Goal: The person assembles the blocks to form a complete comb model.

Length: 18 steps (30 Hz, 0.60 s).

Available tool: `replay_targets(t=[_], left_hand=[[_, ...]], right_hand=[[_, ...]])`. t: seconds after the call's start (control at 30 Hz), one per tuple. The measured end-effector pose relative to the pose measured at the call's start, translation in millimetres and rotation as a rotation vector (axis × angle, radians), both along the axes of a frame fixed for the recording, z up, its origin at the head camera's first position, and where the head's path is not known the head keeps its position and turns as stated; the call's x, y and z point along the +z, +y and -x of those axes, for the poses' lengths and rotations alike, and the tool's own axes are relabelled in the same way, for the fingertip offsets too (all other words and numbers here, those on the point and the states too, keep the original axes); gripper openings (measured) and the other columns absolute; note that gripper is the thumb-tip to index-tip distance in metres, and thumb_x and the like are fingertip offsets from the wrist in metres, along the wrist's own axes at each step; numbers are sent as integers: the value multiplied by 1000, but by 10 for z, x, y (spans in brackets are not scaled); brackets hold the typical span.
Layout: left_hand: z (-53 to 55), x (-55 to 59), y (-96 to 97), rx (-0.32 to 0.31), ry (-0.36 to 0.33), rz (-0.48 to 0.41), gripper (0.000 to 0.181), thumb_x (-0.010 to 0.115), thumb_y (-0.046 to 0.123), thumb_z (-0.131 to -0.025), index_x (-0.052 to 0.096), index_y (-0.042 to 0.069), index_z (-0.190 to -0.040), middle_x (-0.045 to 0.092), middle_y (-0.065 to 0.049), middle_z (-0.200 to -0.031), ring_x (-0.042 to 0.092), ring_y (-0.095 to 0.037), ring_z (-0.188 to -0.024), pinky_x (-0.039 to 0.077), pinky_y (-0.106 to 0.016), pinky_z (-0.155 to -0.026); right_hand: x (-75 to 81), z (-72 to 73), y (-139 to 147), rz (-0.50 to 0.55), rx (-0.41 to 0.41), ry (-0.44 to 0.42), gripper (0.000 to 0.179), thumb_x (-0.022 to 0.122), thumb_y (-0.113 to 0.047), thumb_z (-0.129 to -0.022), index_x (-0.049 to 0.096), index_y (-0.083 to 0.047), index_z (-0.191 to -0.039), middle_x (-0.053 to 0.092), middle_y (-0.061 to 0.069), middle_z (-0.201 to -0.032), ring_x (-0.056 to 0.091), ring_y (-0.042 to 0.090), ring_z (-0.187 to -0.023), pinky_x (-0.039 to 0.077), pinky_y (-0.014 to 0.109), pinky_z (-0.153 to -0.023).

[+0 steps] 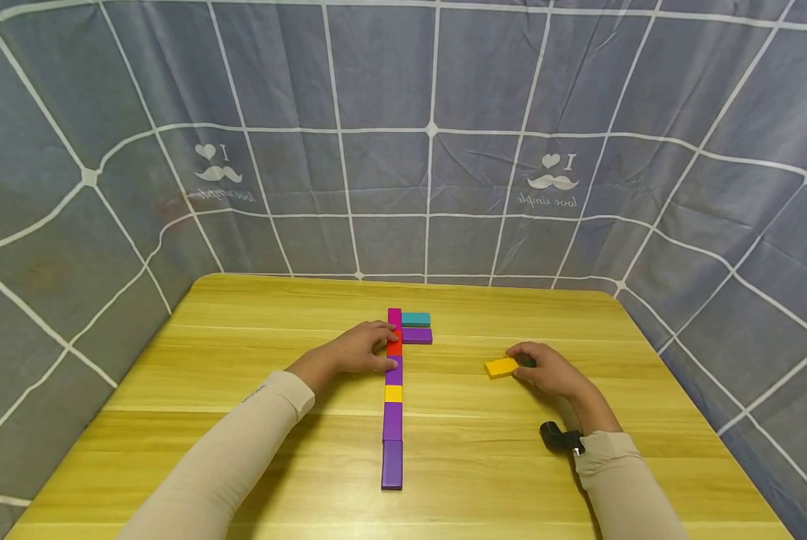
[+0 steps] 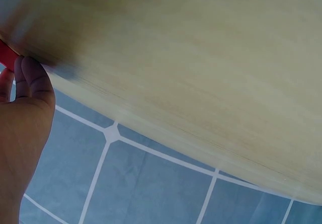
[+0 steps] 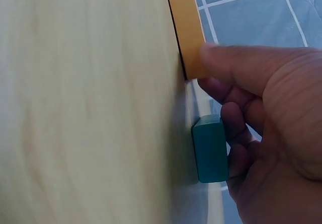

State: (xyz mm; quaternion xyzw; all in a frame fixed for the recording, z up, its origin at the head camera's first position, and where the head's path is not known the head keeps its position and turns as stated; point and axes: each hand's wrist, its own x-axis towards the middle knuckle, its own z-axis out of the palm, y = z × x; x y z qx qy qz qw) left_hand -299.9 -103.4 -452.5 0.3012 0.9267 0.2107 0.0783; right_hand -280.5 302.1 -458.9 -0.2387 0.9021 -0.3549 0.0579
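In the head view, a line of flat domino-shaped blocks runs up the table. My left hand (image 1: 358,348) reaches in from the left, fingertips and thumb at opposite ends of the red block (image 1: 394,346). The thumb also overlies the purple block (image 1: 394,375) below it; a magenta block (image 1: 394,316) lies above. My right hand (image 1: 545,369) pinches a yellow block (image 1: 501,367) between thumb and fingers, to the right of the line. In the right wrist view, a teal block (image 3: 210,151) sits against the lower fingers; whether they grip it, I cannot tell.
A short yellow block (image 1: 393,394) and two purple blocks (image 1: 392,421) form the line's near end. A teal block (image 1: 416,319) and a purple block (image 1: 418,336) jut right from its far end. The wooden table (image 1: 255,315) meets a grey gridded curtain (image 1: 383,172).
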Motion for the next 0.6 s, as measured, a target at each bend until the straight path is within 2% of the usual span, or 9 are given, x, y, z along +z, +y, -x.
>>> replay_targets(t=[0.1, 0.3, 0.6], left_hand=[[5, -4, 5, 0, 1, -1, 55, 71, 39, -90, 60, 6, -133, 44, -12, -151, 36, -33, -141, 25, -43, -118], [-7, 8, 12, -1, -6, -4, 54, 71, 38, -90, 60, 6, -133, 44, -13, -151, 36, -34, -141, 25, -44, -118], [-9, 14, 13, 5, -7, 4, 55, 71, 39, -90, 60, 7, -134, 44, -12, -151, 35, -33, -141, 25, -44, -118]], right_hand=[[-7, 3, 8, -10, 15, 16, 26, 67, -4, -93, 64, 1, -118, 62, 17, -118, 55, 30, -104, 46, 51, -92], [-27, 2, 15, -27, 39, 25, 26, 68, -5, -93, 64, 1, -118, 60, 19, -123, 53, 39, -115, 42, 56, -98], [-32, -26, 3, -30, 0, 18, 22, 67, -5, -93, 65, -4, -115, 59, 18, -124, 47, 43, -121, 37, 60, -102]])
